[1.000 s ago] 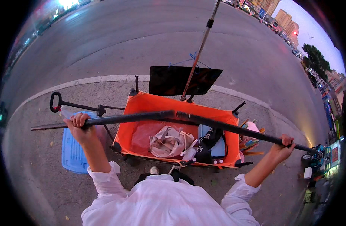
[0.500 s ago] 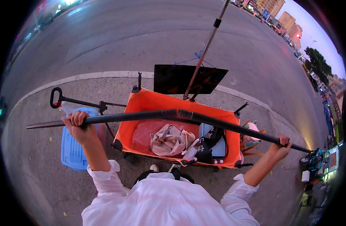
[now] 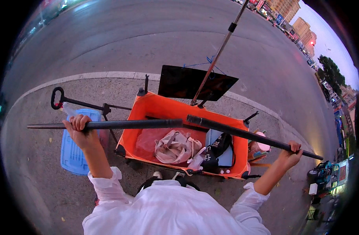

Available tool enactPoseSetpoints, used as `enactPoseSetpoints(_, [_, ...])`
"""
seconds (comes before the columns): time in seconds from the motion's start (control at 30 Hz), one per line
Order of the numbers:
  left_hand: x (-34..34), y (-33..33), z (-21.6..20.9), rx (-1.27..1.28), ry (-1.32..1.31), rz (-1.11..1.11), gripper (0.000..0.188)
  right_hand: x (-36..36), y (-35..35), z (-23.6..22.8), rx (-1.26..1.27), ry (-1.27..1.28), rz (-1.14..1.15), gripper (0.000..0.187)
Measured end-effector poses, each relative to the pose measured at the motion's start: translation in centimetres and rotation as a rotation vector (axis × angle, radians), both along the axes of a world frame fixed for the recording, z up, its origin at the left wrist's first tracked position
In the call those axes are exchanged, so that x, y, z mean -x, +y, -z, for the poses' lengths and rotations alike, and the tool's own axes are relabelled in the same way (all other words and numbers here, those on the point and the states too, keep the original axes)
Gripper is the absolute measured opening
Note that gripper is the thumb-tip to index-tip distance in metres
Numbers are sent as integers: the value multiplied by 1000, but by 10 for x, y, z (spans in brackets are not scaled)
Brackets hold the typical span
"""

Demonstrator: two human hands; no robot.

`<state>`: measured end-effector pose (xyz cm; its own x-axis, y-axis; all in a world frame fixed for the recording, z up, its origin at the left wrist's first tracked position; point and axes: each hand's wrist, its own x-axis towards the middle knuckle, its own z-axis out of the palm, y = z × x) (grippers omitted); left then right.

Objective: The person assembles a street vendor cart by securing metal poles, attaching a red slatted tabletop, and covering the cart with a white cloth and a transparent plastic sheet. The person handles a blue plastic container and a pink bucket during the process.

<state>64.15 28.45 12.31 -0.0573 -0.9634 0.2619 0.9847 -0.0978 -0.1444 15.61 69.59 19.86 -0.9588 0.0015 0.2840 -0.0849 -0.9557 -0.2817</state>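
Note:
My left hand is wrapped around a dark pole that lies nearly level across the view. My right hand grips a second dark pole, which slopes down to the right. Over the orange folding wagon the poles' inner ends are close together but apart, the right one a little higher. Inside the wagon lie a pale cloth bag, a black bag with white lettering and a light-blue flat thing.
A blue plastic box stands left of the wagon, near its pull handle. At the back, a metal pole rises beside a black board tied with blue cord. Beyond the kerb runs a road; a parked vehicle stands far right.
The poles' inner ends, nearly in line and touching before, now sit apart. The left pole's inner end has dropped, leaving the right one's higher. Both hands keep their grip.

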Motion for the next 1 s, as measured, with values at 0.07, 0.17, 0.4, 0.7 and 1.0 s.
enactPoseSetpoints(0.07, [2,1,-2,4,-13,-15,38,4,-1,4,-35,-2,3,24])
enactPoseSetpoints(0.17, [3,-4,1,28,-27,-47,38,3,-6,9,-33,-12,-6,25])
enactPoseSetpoints(0.4, [7,-9,-2,-12,12,-7,31,7,-25,17,-184,-156,-5,26])
enactPoseSetpoints(0.7, [55,-12,20,-25,62,190,38,19,-63,29,-523,-347,76,18])
enactPoseSetpoints(1.0, [68,-21,36,-478,-81,327,47,-67,-70,-23,-2104,1388,1140,56])
